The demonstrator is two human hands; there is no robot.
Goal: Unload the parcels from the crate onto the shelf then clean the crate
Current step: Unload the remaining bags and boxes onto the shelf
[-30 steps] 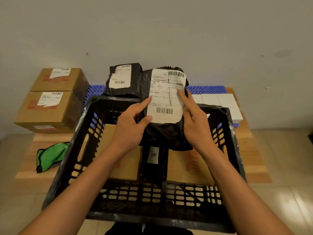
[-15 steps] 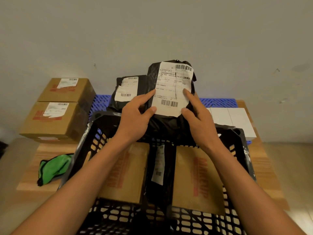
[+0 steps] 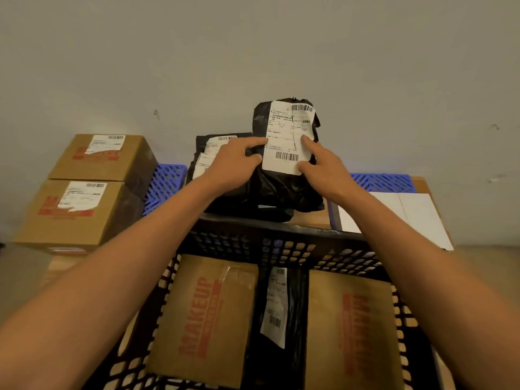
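A black plastic parcel (image 3: 281,190) with a white shipping label stands upright on the low wooden shelf beyond the crate, leaning on another black parcel (image 3: 205,153). My left hand (image 3: 236,161) grips its left side, thumb on the label. My right hand (image 3: 318,164) holds its right side, fingers on the label. The black perforated crate (image 3: 281,243) lies below my arms. Inside it are two brown cardboard boxes (image 3: 208,316) (image 3: 354,333) with red print and a narrow black parcel (image 3: 281,319) between them.
Two stacked brown boxes (image 3: 84,190) stand at the left of the shelf. A blue plastic pallet (image 3: 166,184) runs along the wall behind the parcels. White flat boxes (image 3: 408,212) lie at the right. A plain wall closes the back.
Both hands have carried the black parcel up out of the crate and forward to the shelf, beside the other black parcel. The view has moved closer over the crate.
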